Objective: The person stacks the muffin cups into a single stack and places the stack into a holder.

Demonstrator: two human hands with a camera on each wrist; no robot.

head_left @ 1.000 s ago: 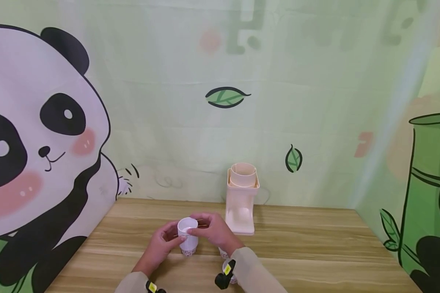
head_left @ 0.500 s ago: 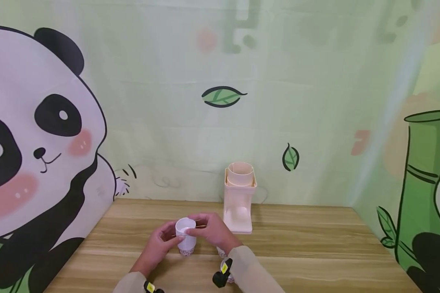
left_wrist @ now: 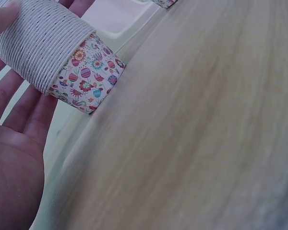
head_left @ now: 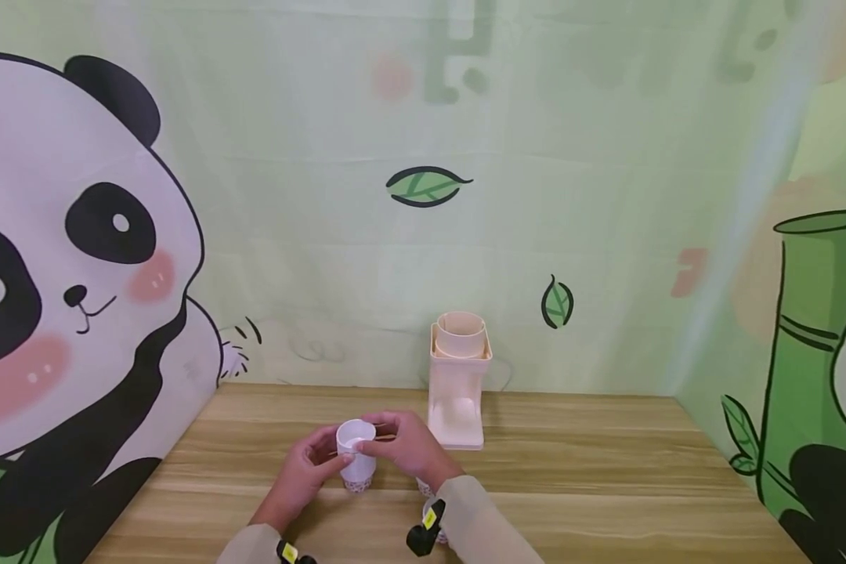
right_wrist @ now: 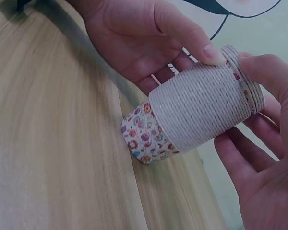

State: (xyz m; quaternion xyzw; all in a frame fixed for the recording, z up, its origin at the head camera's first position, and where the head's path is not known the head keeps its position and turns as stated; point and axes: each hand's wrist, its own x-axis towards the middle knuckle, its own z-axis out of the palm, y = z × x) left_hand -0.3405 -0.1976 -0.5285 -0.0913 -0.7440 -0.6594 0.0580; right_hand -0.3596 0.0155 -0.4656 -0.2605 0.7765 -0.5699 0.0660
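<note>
Both hands hold a stack of nested paper cups (head_left: 357,468) above the front half of the wooden table. Its closely packed white rims form a ribbed column, and the lowest cup shows a colourful flower print (left_wrist: 89,72). The left hand (head_left: 309,468) grips the stack from the left, thumb on the near side. On the right side, near the mouth, the right hand (head_left: 410,446) pinches the topmost rims between thumb and fingers. In the right wrist view a thin printed strip (right_wrist: 240,81) shows between those top rims and the rest of the stack (right_wrist: 197,108).
Behind the hands stands a pale pink holder (head_left: 457,392) with a round tube (head_left: 460,335) in its top and a flat base. Two printed cups, one (head_left: 425,487) behind the other (head_left: 428,511), are partly hidden by the right wrist. A panda-print cloth backdrop (head_left: 324,235) rises behind the table (head_left: 571,454).
The head view has shifted slightly, so everything sits a little further left. Both hands keep nearly the same hold on the cup stack.
</note>
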